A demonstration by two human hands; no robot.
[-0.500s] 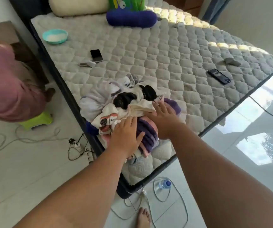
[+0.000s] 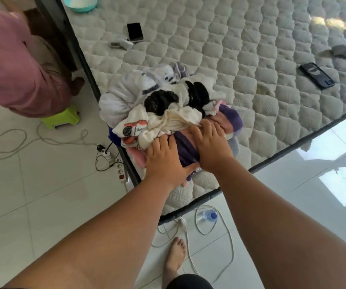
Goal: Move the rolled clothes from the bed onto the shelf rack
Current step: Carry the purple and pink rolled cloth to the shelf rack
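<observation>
A heap of rolled clothes (image 2: 168, 105), white, black, cream, pink and purple, lies at the near left corner of the quilted mattress (image 2: 241, 49). Both my hands rest on its near side, on a purple and pink roll (image 2: 185, 151). My left hand (image 2: 166, 163) lies flat with its thumb hooked under the roll's near end. My right hand (image 2: 211, 144) presses down beside it, fingers spread over the purple cloth and the edge of a cream piece. The shelf rack is out of view.
On the mattress lie a black phone (image 2: 134, 31), a second phone (image 2: 317, 75), a teal bowl (image 2: 80, 3) and a small grey item (image 2: 345, 52). A person in pink (image 2: 11, 65) crouches at left by a green stool (image 2: 60, 119). Cables, a power strip (image 2: 120, 170), a water bottle (image 2: 206, 216) and my bare foot (image 2: 175, 255) are on the tiled floor.
The view has tilted down and closer to the pile. My right hand has slid nearer, next to the left hand, and both now press on the purple roll.
</observation>
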